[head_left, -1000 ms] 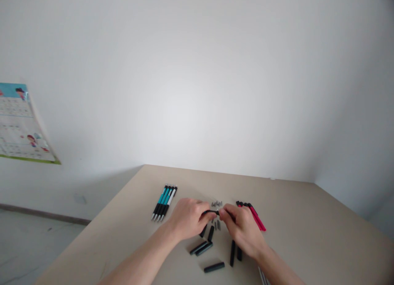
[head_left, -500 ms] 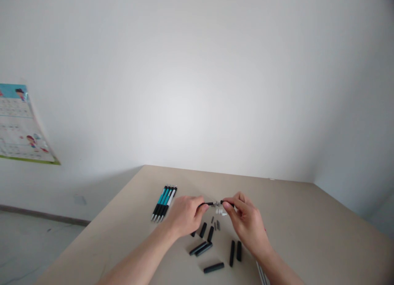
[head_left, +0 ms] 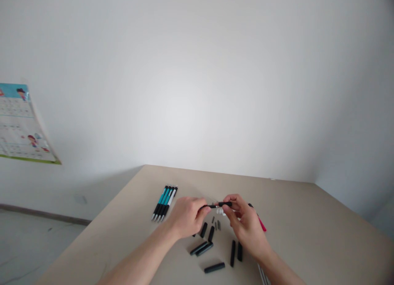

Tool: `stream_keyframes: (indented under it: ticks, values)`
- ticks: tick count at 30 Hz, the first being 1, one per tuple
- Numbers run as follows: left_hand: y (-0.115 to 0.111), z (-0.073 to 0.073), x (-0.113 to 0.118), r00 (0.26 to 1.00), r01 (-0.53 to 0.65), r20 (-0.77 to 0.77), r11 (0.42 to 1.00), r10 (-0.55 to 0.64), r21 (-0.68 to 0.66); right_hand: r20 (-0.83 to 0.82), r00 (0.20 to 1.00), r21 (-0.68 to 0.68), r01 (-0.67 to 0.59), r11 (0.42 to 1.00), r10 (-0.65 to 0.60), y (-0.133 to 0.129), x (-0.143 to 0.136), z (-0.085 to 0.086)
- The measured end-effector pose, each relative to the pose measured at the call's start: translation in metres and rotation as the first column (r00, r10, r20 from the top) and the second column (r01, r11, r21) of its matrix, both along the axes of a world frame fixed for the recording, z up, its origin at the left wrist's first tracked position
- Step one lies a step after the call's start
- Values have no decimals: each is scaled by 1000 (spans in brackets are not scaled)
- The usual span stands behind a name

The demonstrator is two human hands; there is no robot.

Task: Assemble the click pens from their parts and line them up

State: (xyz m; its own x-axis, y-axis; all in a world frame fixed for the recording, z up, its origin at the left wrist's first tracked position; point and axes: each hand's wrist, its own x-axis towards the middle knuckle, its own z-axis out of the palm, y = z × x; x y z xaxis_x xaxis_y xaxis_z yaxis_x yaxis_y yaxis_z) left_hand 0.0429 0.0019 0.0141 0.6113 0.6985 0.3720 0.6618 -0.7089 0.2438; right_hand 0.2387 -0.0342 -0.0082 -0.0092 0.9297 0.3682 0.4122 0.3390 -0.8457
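Note:
My left hand (head_left: 187, 216) pinches a thin black pen part (head_left: 211, 206) whose tip points right. Between the thumb and fingers of my right hand (head_left: 244, 221) is a short black tube (head_left: 225, 204), its left end close to that tip; whether the two touch I cannot tell. Small white pieces (head_left: 220, 211) lie just beneath the tube on the table. Nearer to me are small grey pieces (head_left: 216, 225) and several loose black tubes (head_left: 214, 267). A red-and-black item (head_left: 262, 224) shows partly behind my right hand.
Several assembled pens (head_left: 164, 204), with teal or white barrels, lie side by side at left on the beige table (head_left: 123, 235). Thin silvery rods (head_left: 263, 274) are partly under my right forearm. A white wall (head_left: 197, 92) rises behind; a poster (head_left: 24, 125) hangs left.
The black tube in my right hand has come further out of the fingers and nearer the left-hand part. My right fingers have lifted and spread somewhat, and more of the red item shows.

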Motion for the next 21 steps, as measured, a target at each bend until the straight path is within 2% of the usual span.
stream_keyframes:
  ticks: [13,17,21]
  values:
    - [2,-3,-1,1000,9,9,1000,-9,17,82,994,79,60,995,-66,0,0,3]
    - [3,-4,-1,1000,10,8,1000,-10,21,57,996,44,71,997,-73,1,1,0]
    - [2,-5,-1,1000,16,-20,999,-16,30,-10,998,-51,59,997,-60,2,-1,-3]
